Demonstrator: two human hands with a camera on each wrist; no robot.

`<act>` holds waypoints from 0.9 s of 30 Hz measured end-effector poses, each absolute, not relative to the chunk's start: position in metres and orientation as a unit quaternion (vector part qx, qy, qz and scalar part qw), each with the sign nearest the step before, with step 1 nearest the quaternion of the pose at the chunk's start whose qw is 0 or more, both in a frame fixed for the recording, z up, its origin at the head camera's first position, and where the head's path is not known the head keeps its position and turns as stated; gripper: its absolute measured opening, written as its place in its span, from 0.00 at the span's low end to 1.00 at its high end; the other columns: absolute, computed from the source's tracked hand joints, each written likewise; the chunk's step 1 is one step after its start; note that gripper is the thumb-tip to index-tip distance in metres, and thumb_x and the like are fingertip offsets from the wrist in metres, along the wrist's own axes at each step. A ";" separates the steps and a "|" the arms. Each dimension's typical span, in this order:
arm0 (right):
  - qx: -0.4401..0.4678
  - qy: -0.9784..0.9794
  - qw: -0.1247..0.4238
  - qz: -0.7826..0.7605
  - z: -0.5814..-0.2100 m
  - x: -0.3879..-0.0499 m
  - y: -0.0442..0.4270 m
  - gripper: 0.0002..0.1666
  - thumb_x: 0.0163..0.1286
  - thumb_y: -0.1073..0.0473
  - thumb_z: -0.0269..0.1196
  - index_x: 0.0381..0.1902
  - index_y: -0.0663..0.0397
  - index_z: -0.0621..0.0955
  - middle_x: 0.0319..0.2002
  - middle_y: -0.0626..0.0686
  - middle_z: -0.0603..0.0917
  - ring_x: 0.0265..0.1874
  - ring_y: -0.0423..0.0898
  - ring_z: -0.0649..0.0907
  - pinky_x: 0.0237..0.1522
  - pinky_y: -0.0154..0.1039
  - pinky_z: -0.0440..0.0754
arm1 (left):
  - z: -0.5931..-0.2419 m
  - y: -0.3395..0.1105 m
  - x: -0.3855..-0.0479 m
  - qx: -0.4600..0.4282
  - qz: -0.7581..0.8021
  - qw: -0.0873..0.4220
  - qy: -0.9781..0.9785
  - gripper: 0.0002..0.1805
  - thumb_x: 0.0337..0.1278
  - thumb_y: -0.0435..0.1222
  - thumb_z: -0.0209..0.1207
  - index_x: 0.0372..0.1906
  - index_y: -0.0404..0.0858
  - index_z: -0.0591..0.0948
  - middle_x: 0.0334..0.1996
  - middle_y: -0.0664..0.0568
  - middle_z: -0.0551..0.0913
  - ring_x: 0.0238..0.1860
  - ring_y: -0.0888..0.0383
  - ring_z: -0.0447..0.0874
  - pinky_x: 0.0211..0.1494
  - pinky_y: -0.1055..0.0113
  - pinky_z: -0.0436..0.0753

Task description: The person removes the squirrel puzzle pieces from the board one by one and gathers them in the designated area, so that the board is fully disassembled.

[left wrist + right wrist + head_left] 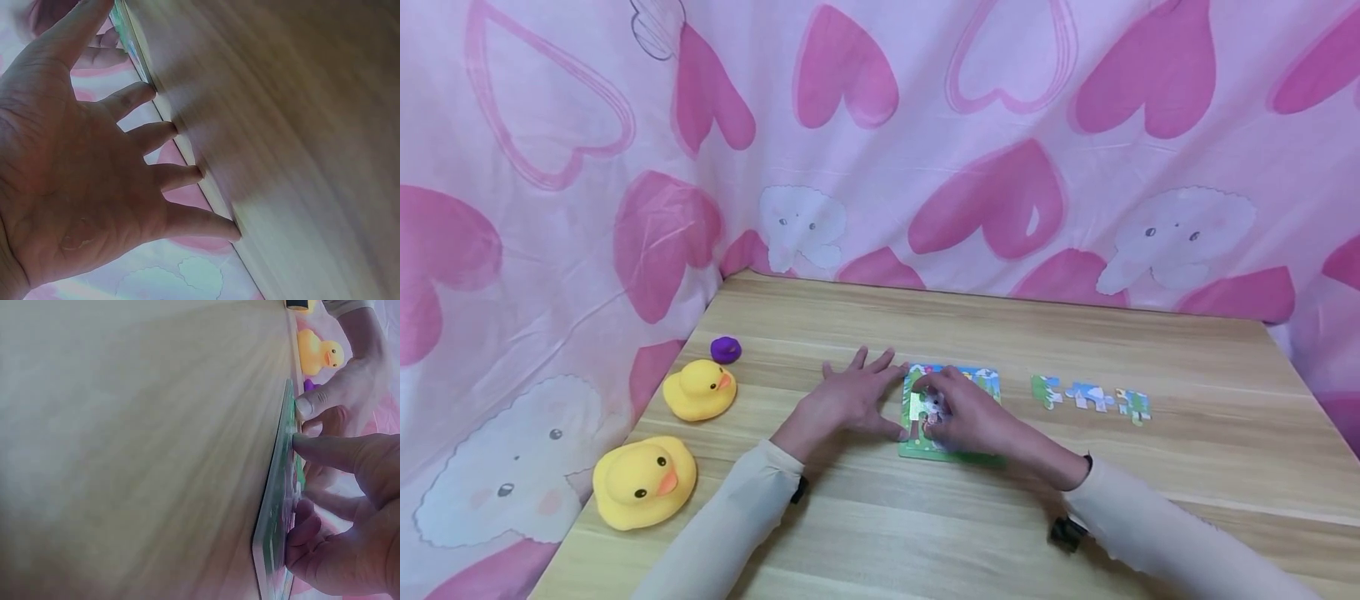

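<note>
A small jigsaw puzzle board (951,457) with a green border lies on the table, with a pale gap in its left part. My right hand (966,412) is over it, thumb and index finger pinching a puzzle piece (935,406) that shows a grey animal, low against the board. In the right wrist view the other fingers of the right hand (356,531) curl against the board (270,550). My left hand (853,398) lies spread beside the board, thumb and index finger at its left edge. The left wrist view shows the left hand's (94,169) fingertips on the table.
Several loose puzzle pieces (1088,396) lie in a row right of the board. Along the table's left side stand a large yellow duck (643,483), a smaller yellow duck (698,390) and a tiny purple duck (726,350). A pink heart-patterned curtain (880,167) borders the wooden table (925,533).
</note>
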State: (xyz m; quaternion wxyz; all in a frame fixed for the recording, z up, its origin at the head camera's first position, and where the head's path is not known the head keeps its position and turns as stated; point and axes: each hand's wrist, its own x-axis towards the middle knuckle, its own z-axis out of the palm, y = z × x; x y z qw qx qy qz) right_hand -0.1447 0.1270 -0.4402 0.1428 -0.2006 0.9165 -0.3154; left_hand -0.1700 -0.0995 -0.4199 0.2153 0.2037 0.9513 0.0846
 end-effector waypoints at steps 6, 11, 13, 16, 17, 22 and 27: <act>-0.210 0.914 0.143 -0.316 -0.438 -0.149 0.127 0.32 0.63 0.60 0.78 0.64 0.41 0.82 0.53 0.53 0.77 0.44 0.49 0.77 0.45 0.43 0.80 | -0.419 -0.100 -0.169 0.207 0.082 0.212 0.952 0.60 0.49 0.70 0.71 0.85 0.64 0.55 0.89 0.57 0.45 0.88 0.37 0.38 0.73 0.13 0.49; -0.231 0.923 0.112 -0.288 -0.437 -0.150 0.125 0.30 0.61 0.61 0.78 0.60 0.42 0.83 0.54 0.54 0.80 0.52 0.50 0.76 0.53 0.50 0.82 | -0.420 -0.099 -0.168 0.209 0.079 0.206 0.953 0.60 0.49 0.70 0.71 0.85 0.63 0.55 0.88 0.57 0.47 0.88 0.37 0.39 0.73 0.13 0.50; -0.234 0.924 0.111 -0.282 -0.436 -0.150 0.125 0.30 0.60 0.62 0.78 0.60 0.43 0.83 0.54 0.53 0.80 0.53 0.51 0.77 0.55 0.51 0.82 | -0.421 -0.099 -0.169 0.209 0.079 0.206 0.953 0.60 0.49 0.71 0.70 0.85 0.64 0.55 0.88 0.57 0.47 0.88 0.37 0.40 0.73 0.13 0.50; -0.235 0.923 0.120 -0.280 -0.434 -0.150 0.126 0.30 0.61 0.62 0.78 0.60 0.44 0.82 0.55 0.53 0.80 0.51 0.50 0.79 0.55 0.51 0.84 | -0.421 -0.097 -0.169 0.208 0.078 0.208 0.953 0.60 0.49 0.71 0.70 0.85 0.65 0.55 0.88 0.58 0.47 0.88 0.38 0.39 0.73 0.13 0.50; -0.236 0.922 0.125 -0.280 -0.433 -0.150 0.127 0.30 0.62 0.62 0.78 0.61 0.44 0.82 0.55 0.53 0.79 0.50 0.49 0.80 0.55 0.51 0.85 | -0.421 -0.096 -0.169 0.209 0.078 0.208 0.952 0.60 0.49 0.71 0.70 0.85 0.65 0.54 0.89 0.58 0.46 0.88 0.38 0.39 0.73 0.13 0.49; -0.268 0.912 0.137 -0.278 -0.431 -0.156 0.130 0.30 0.63 0.62 0.77 0.62 0.48 0.82 0.56 0.55 0.79 0.50 0.48 0.81 0.55 0.49 0.85 | -0.422 -0.096 -0.171 0.209 0.078 0.211 0.952 0.60 0.49 0.71 0.70 0.85 0.65 0.54 0.89 0.58 0.46 0.88 0.38 0.38 0.74 0.14 0.48; -0.300 0.903 0.139 -0.275 -0.430 -0.163 0.129 0.29 0.63 0.65 0.75 0.62 0.53 0.83 0.54 0.57 0.80 0.48 0.47 0.81 0.52 0.45 0.85 | -0.421 -0.098 -0.171 0.201 0.077 0.216 0.952 0.60 0.49 0.70 0.70 0.85 0.66 0.54 0.89 0.60 0.45 0.88 0.39 0.38 0.75 0.15 0.48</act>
